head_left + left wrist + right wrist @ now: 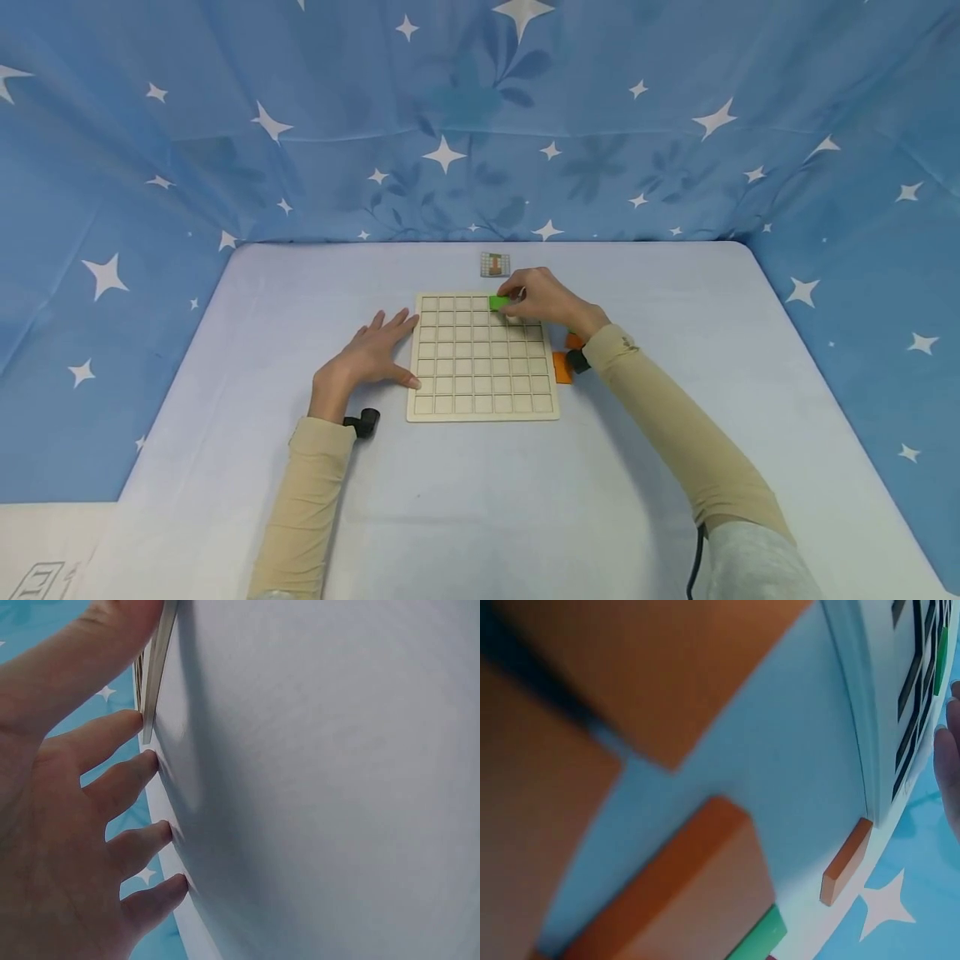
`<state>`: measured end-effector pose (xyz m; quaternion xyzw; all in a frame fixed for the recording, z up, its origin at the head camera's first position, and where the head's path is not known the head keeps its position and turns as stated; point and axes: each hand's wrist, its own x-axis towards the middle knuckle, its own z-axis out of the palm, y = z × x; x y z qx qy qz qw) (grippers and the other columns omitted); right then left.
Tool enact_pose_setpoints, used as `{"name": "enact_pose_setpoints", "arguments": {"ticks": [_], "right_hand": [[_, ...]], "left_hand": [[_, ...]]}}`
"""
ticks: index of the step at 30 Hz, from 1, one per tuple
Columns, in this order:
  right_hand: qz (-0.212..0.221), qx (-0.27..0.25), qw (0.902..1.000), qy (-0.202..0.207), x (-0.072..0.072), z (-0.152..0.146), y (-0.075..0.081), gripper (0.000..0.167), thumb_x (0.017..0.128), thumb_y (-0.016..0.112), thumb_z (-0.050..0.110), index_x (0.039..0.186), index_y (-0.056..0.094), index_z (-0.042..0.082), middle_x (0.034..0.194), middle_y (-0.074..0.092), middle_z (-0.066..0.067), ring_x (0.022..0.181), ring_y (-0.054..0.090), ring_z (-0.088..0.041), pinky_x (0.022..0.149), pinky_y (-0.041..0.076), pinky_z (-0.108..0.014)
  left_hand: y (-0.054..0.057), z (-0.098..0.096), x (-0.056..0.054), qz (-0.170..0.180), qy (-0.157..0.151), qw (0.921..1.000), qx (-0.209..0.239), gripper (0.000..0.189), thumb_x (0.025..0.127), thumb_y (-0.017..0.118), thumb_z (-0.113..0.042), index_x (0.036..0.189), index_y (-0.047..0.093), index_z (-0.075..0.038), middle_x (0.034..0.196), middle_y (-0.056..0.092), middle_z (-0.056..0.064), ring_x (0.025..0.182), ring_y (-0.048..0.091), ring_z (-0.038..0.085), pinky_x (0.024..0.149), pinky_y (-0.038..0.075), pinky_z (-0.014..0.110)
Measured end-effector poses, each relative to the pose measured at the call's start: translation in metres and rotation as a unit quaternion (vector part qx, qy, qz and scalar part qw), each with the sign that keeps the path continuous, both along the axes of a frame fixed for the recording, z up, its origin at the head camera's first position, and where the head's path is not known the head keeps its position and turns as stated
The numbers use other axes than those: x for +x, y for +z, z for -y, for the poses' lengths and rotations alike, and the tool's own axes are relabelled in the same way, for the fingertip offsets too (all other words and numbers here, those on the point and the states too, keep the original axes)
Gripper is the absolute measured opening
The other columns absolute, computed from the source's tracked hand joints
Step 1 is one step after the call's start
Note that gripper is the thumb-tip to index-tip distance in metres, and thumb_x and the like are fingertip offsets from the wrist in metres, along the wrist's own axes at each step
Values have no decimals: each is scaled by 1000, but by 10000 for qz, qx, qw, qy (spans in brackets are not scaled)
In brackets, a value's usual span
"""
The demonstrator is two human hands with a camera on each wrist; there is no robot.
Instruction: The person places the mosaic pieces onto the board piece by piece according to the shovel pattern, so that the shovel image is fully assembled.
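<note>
A pale square board (483,421) with a grid of shallow square cells lies flat on the white table. My left hand (369,357) is spread at its left side, thumb and a fingertip against the edge. In the left wrist view, the left-hand fingers (124,780) fan out along the board's side (159,671). At the far row, thumb and fingers of my right hand (546,296) pinch a green tile (498,303) over the cells. The right wrist view shows the green tile (941,660) on the board beside the fingertips.
Orange pieces (562,368) lie by the board's right edge, partly hidden under the right wrist. Closer, the right wrist view shows orange blocks (727,862) and a green piece (761,936). A small patterned card (495,265) lies behind the board. A blue starry curtain (442,192) borders the table.
</note>
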<state>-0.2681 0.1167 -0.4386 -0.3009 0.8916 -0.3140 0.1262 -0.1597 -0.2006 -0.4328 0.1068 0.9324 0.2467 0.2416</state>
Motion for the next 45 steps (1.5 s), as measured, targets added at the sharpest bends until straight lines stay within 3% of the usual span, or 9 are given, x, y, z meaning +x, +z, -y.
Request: {"name": "enact_pose_setpoints", "arguments": {"ticks": [15,25,45], "right_hand": [[-411,293,9967,633,-12,16,-4,24,95,75,16,116,78,4,120,74,-15,106,70,-26,87,59,-37],[-681,475,9935,779,-14,30,0,23,95,74,16,114,79,4,111,76,-11,96,71,-22,91,58,-40],[-716,634,9913,908,-17,34,-4,25,93,78,19,115,80,7,104,70,-9,92,64,-21,79,56,-34]], "left_hand": [[-3,-1,-1,17,14,10000,32,116,78,90,-35,166,18,-15,175,5,10,159,-9,40,129,-1,60],[-2,1,-2,-2,-11,10000,-18,115,79,90,-35,166,18,-15,175,5,10,159,-9,40,129,-2,59],[0,0,-1,-1,7,10000,43,115,78,90,-34,166,19,-14,174,6,10,159,-8,41,129,-2,59]]}}
